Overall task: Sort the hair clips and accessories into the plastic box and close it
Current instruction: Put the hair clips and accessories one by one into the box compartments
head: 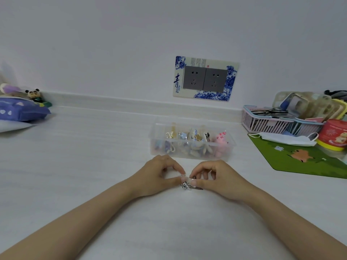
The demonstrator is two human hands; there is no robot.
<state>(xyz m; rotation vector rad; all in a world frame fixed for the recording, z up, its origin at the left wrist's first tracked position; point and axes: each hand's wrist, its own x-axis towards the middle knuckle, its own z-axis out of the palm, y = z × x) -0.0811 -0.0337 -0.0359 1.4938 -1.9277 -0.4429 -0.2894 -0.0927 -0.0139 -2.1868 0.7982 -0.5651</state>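
Observation:
A clear plastic box [192, 155] stands open on the white table, just beyond my hands. Several small clips and charms fill it, among them a pink figure [221, 138] at its right end. My left hand [159, 175] and my right hand [216, 177] meet in front of the box. Together their fingertips pinch a small silver hair clip [187, 186] with a bow-like ornament, held just above the table. No lid for the box is visible.
A green mat [304, 158] lies at the right with a white face mask [287, 138], a red tin [334, 136] and a pink basket [270, 119]. A purple pouch [20, 110] and a panda figure [34, 94] sit far left. A wall socket [204, 78] is behind.

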